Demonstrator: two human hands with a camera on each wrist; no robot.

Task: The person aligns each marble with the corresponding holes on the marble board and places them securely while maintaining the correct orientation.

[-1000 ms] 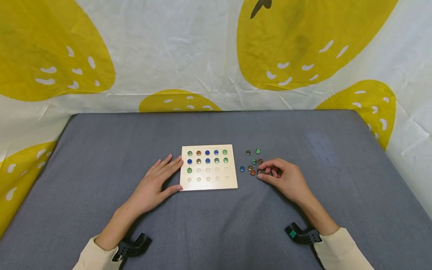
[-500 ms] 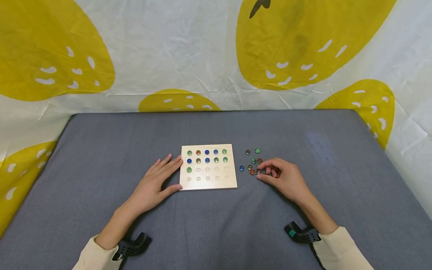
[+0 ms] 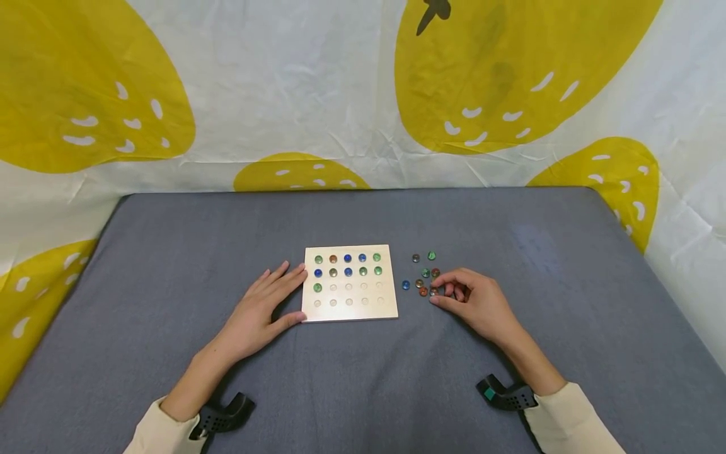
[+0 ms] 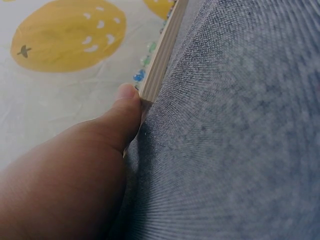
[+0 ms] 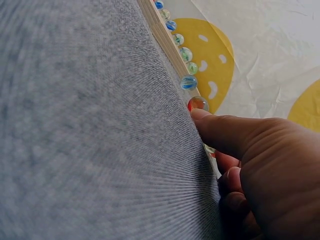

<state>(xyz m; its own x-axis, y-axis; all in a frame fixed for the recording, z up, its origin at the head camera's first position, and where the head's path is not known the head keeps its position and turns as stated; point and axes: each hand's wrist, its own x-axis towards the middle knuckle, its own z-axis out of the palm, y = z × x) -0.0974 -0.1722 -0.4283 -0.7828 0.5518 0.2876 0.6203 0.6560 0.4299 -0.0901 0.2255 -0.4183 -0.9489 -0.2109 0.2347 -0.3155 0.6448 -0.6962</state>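
Two hands, left hand (image 3: 258,313) flat against board (image 3: 349,310), right hand (image 3: 475,301) fingers pinching marble (image 3: 433,292)

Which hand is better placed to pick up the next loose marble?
Right. The right hand already has fingertips at the loose marbles, while the left hand rests flat against the wooden board.

A grey cloth (image 3: 170,252) covers the table before a yellow-patterned white backdrop (image 3: 317,82).

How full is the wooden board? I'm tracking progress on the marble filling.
Partly full. The wooden board holds eleven marbles: both far rows filled, one green in the third; nine hollows bare.
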